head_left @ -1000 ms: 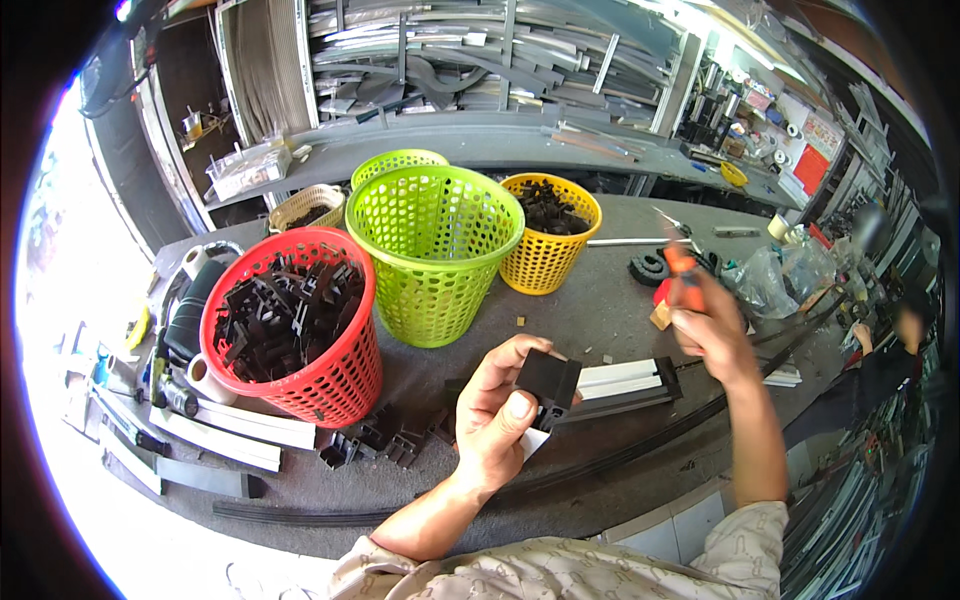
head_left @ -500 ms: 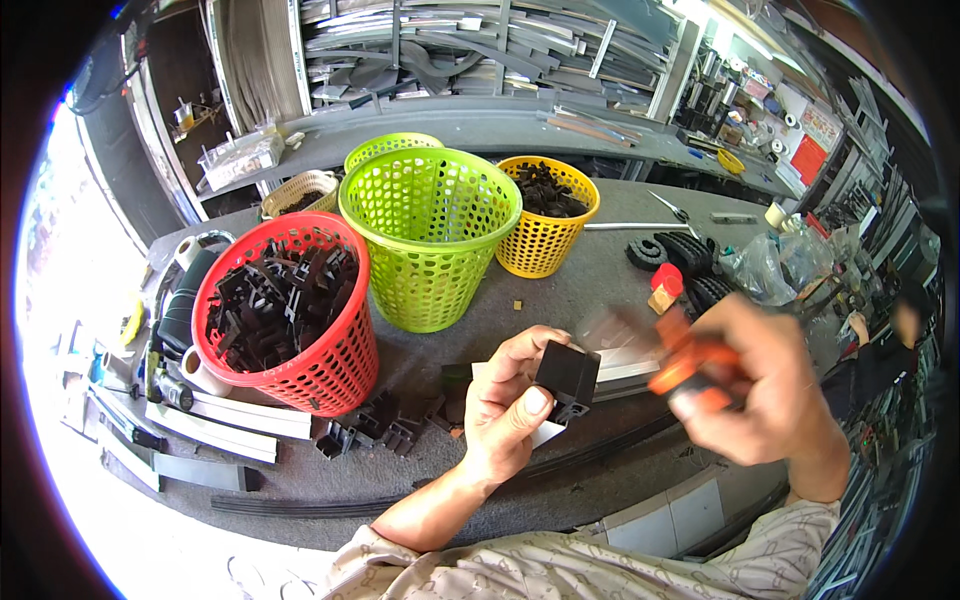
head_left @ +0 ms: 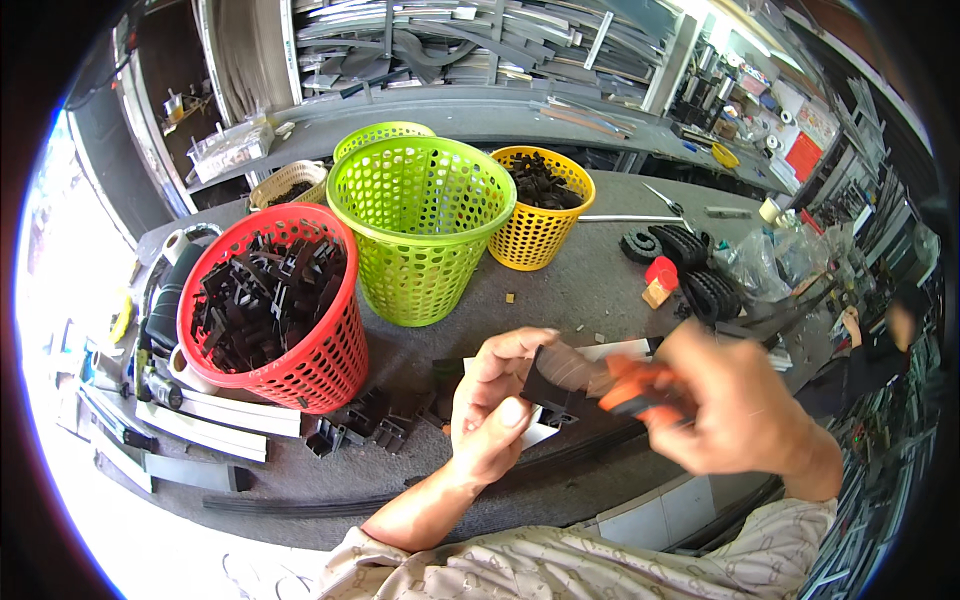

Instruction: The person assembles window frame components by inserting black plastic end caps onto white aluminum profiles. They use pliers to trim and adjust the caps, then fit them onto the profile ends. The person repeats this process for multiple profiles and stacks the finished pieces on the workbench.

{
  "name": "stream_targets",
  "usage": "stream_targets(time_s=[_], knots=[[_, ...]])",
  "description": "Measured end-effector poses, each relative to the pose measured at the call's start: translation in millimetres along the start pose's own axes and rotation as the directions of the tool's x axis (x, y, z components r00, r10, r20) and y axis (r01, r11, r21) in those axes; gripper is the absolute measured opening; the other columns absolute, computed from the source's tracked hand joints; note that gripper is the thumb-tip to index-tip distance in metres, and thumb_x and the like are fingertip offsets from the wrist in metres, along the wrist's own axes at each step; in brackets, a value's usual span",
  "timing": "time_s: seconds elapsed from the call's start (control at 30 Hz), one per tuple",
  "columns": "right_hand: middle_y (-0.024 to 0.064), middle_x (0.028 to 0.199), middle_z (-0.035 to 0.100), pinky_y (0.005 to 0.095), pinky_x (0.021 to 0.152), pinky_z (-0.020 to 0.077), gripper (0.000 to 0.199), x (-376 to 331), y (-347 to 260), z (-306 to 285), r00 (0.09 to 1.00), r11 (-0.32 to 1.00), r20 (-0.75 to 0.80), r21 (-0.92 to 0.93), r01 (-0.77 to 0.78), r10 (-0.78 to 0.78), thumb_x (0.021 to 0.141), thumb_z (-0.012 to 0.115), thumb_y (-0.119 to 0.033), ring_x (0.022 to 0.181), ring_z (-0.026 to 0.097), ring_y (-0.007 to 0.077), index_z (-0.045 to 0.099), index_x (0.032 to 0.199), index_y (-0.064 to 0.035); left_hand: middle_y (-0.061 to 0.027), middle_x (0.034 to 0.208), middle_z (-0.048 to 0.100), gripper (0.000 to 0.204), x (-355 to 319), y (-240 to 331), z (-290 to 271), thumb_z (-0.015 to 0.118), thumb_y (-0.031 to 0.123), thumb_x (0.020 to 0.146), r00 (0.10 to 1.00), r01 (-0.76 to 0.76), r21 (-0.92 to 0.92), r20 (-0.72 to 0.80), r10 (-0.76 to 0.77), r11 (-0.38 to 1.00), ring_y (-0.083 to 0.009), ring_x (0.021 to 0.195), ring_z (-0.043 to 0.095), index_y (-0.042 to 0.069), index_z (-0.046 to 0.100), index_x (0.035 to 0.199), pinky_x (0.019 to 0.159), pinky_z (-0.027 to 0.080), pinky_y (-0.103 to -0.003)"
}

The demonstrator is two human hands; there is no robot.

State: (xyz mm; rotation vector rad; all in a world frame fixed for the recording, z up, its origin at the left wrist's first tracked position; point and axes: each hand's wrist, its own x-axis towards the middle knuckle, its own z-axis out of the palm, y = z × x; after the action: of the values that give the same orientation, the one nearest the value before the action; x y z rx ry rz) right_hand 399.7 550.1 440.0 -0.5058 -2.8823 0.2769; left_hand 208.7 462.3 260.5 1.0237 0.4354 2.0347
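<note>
Between the thumb and fingers of my left hand (head_left: 492, 400) is a black plastic piece (head_left: 555, 385), tilted, with a slotted lower end showing. My right hand (head_left: 725, 400) is closed round an orange-and-black handled tool (head_left: 645, 392) just to the right of the piece. Motion smears the front end of this tool across the piece's upper side, so its kind and whether it touches cannot be made out. On the table left of my left hand lie several loose black plastic pieces (head_left: 365, 422).
A red basket (head_left: 345, 335) full of black pieces stands left, beside an empty green basket (head_left: 420, 240) and a yellow basket (head_left: 530, 240) holding black parts. A red-capped container (head_left: 660, 280) and black ridged coils (head_left: 710, 292) lie right. Pale strips (head_left: 205, 430) lie at left.
My right hand has swung left and a little down with the tool, bringing its front end over the black piece. My left hand keeps its hold and has shifted slightly left.
</note>
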Motion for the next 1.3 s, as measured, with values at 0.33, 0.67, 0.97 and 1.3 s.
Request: stream_targets(time_s=[0.33, 0.67, 0.97, 1.3], knots=[[0.0036, 0.072, 0.055, 0.0316, 0.05, 0.0385, 0.027, 5, 2, 8, 0.997, 0.998, -0.052, 0.026, 0.056, -0.055, 0.083, 0.077, -0.007, 0.053, 0.049, 0.0191, 0.057, 0.1, -0.0039, -0.0231, 0.149, 0.047, 0.12, 4, 6, 10, 0.035, 0.096, 0.088, 0.997, 0.025, 0.015, -0.074, -0.024, 1.0, -0.0382, 0.115, 0.069, 0.007, 0.016, 0.167, 0.096, 0.059, -0.053], [0.01, 0.073, 0.062, 0.0358, 0.052, 0.0513, 0.03, 6, 3, 5, 0.992, 0.998, -0.121, -0.046, -0.044, 0.039, 0.076, 0.082, -0.009, 0.055, 0.063, 0.0207, 0.058, 0.093, -0.0029, -0.0241, 0.149, 0.048, 0.119, 2, 9, 5, 0.032, 0.095, 0.089, 0.997, 0.063, 0.039, -0.053, -0.061, 0.997, -0.0372, 0.111, 0.071, 0.007, 0.015, 0.167, 0.093, 0.061, -0.05], [0.0113, 0.076, 0.065, 0.0342, 0.059, 0.0507, 0.025, -5, 20, 8, 0.993, 0.99, -0.114, -0.137, 0.011, -0.026, 0.075, 0.078, -0.001, 0.067, 0.068, 0.0234, 0.061, 0.094, -0.0015, -0.0259, 0.146, 0.048, 0.103, 5, 8, 6, 0.037, 0.082, 0.099, 0.995, 0.095, -0.087, -0.033, -0.098, 0.992, -0.0346, 0.117, 0.067, 0.008, 0.015, 0.165, 0.097, 0.06, -0.046], [0.0002, 0.085, 0.05, 0.0201, 0.05, 0.0336, 0.023, -10, 3, -39, 0.681, 0.908, -0.709, 0.389, 0.157, 0.186, 0.094, 0.067, -0.007, 0.061, 0.041, 0.0044, 0.048, 0.107, -0.0043, 0.0009, 0.102, 0.067, 0.042, -3, -17, -5, 0.048, 0.038, 0.116, 0.887, 0.458, 0.262, -0.2, -0.417, 0.849, -0.0025, 0.087, 0.058, 0.003, 0.062, 0.135, 0.078, 0.047, -0.019]])
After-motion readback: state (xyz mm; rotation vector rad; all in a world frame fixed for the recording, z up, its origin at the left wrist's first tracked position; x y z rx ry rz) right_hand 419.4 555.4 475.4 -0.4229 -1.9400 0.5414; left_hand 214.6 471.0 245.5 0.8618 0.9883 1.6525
